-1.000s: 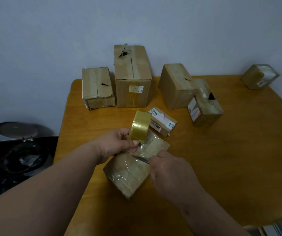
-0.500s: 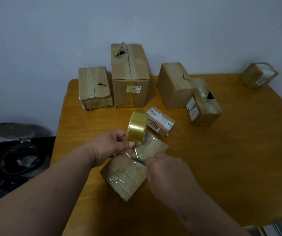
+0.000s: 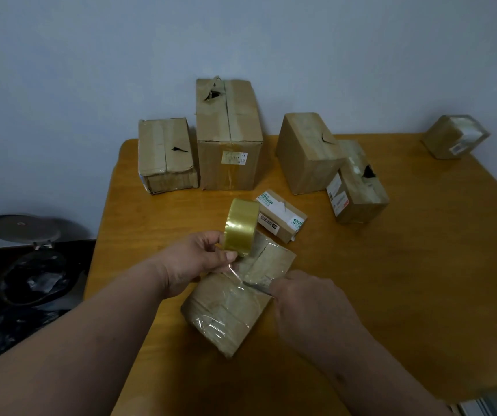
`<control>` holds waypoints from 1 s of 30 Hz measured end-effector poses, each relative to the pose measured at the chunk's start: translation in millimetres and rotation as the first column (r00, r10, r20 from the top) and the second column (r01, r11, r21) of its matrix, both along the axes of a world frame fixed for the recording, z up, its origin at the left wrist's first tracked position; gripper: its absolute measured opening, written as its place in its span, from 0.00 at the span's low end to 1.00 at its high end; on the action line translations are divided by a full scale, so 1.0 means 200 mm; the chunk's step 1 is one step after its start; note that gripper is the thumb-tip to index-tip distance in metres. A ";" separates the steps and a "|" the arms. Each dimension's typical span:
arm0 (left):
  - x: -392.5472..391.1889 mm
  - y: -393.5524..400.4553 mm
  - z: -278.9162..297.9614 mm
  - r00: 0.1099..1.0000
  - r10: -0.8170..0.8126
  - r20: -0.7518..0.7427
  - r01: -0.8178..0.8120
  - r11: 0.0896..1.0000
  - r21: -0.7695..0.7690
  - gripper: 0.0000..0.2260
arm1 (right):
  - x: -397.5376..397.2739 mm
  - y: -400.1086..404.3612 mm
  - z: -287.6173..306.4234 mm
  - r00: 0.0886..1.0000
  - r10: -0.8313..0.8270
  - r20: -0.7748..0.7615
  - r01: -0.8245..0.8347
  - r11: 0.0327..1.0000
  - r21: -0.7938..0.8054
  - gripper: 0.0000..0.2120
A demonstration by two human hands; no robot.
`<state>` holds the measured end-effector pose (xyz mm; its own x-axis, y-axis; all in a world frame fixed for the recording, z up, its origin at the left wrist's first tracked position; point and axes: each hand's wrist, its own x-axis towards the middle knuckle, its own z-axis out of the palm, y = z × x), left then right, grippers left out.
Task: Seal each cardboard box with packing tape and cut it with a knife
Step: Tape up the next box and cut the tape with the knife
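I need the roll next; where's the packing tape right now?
In the head view, the packing tape is held up in the left hand, centre frame, just above the box being sealed and beside the small labelled box.

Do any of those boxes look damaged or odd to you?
Yes. Several are torn: the tall box has a ragged hole near its top seam, the low box left of it a small dark rip, and the labelled box on the right a dark hole. The box under the hands is crumpled.

Wooden table (image 3: pixel 421 280) against a pale blue wall (image 3: pixel 91 70).
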<state>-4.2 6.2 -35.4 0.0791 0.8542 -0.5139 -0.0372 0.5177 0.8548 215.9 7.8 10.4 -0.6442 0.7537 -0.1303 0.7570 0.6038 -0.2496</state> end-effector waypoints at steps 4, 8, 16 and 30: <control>-0.01 0.01 0.01 1.000 0.003 -0.016 -0.003 1.000 -0.007 0.11 | 0.08 0.04 0.01 0.999 -0.027 -0.033 0.026 1.000 -0.004 0.07; 0.02 0.01 0.01 1.000 0.007 0.001 -0.007 1.000 -0.014 0.15 | 0.15 0.08 -0.03 0.994 -0.025 -0.105 0.020 0.998 -0.054 0.05; 0.02 0.01 -0.04 0.986 0.126 0.108 -0.124 0.992 -0.028 0.12 | 0.08 0.05 -0.22 0.871 -0.235 -0.432 0.094 0.942 -0.324 0.12; -0.01 -0.03 -0.08 0.863 0.403 0.303 -0.398 0.914 -0.083 0.10 | -0.18 0.01 -0.45 0.833 -0.401 -0.383 0.414 0.909 -0.051 0.46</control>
<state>-6.4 0.1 -51.9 -0.1120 0.8377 -0.5346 -0.5035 0.4159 0.7573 179.3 8.9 -78.9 -0.2723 0.9582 0.0881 0.7884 0.2746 -0.5504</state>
